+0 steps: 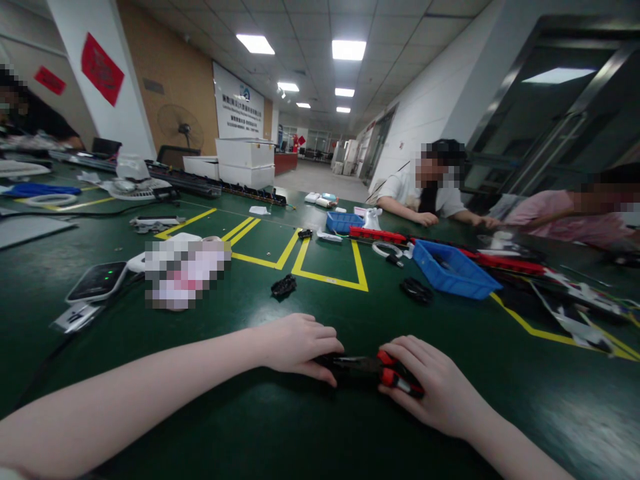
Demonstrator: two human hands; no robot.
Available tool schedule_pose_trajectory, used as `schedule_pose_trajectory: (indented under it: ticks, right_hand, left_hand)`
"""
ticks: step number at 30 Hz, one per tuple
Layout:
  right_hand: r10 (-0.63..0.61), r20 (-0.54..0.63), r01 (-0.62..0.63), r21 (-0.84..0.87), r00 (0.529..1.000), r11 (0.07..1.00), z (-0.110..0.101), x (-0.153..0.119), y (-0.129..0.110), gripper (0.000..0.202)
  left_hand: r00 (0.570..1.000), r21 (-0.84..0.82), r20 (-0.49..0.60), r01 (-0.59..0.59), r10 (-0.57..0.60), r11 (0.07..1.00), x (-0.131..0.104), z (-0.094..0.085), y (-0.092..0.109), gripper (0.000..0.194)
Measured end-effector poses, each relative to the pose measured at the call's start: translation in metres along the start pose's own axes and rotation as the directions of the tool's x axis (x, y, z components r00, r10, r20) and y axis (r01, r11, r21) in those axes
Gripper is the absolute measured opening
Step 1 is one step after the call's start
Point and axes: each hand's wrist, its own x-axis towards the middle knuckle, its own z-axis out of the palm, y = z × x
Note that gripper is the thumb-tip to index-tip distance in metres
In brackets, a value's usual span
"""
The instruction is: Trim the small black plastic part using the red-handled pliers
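Observation:
My right hand is wrapped round the red-and-black handles of a pair of pliers, whose dark jaws point left. At the tip of those jaws, my left hand is closed, thumb below and fingers above. Something dark sits between its fingertips, but I cannot make out whether it is a separate piece or the pliers' nose. Both hands are low over the green table. A bundle of black cable lies beyond my left hand, and another black coil lies beyond my right.
A blue bin stands at right, with a smaller blue tray farther back. Long red strips run behind the bin. A lit handheld device lies at left. Yellow tape marks the tabletop. Co-workers sit across the table.

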Motion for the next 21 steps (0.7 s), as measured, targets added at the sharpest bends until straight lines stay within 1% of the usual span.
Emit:
schedule_pose_trajectory:
  ticks: [4,8,10,14,16,18,19,21]
  right_hand:
    - [0.002,-0.001,-0.002,0.005,1.000,1.000,-0.001,0.000,0.000,0.033]
    - [0.008,0.005,-0.008,0.009,1.000,1.000,-0.001,0.001,-0.001,0.033]
    - [0.018,0.028,-0.019,0.021,0.999,1.000,-0.001,0.003,-0.001,0.032]
    - [0.039,0.117,-0.047,0.064,0.992,0.997,-0.003,0.005,-0.001,0.032]
    - [0.043,0.131,-0.053,0.074,0.990,0.996,-0.004,0.006,-0.001,0.031]
    - [0.049,0.131,-0.060,0.075,0.990,0.995,-0.005,0.007,-0.002,0.030]
    - [0.054,0.132,-0.064,0.074,0.990,0.995,-0.005,0.007,-0.003,0.031]
    - [0.062,0.138,-0.073,0.073,0.988,0.995,-0.005,0.006,-0.004,0.033]
  left_hand:
    - [1.000,-0.003,0.003,-0.006,0.006,1.000,0.001,0.000,0.000,0.044]
    - [1.000,-0.030,-0.024,0.005,-0.005,1.000,0.000,0.000,-0.001,0.044]
    - [1.000,-0.049,-0.031,0.005,-0.007,0.999,0.000,0.001,-0.001,0.043]
    - [0.999,-0.063,-0.027,0.015,-0.017,0.998,-0.001,0.003,-0.002,0.040]
    - [1.000,-0.083,-0.010,0.013,-0.013,0.996,-0.001,0.001,-0.003,0.040]
    - [1.000,-0.122,-0.002,0.000,0.000,0.993,-0.001,-0.008,-0.003,0.039]
    - [1.000,-0.144,-0.012,-0.006,0.005,0.990,-0.001,-0.018,-0.002,0.037]
    - [0.993,-0.212,-0.111,0.015,-0.040,0.977,0.000,-0.046,0.001,0.030]
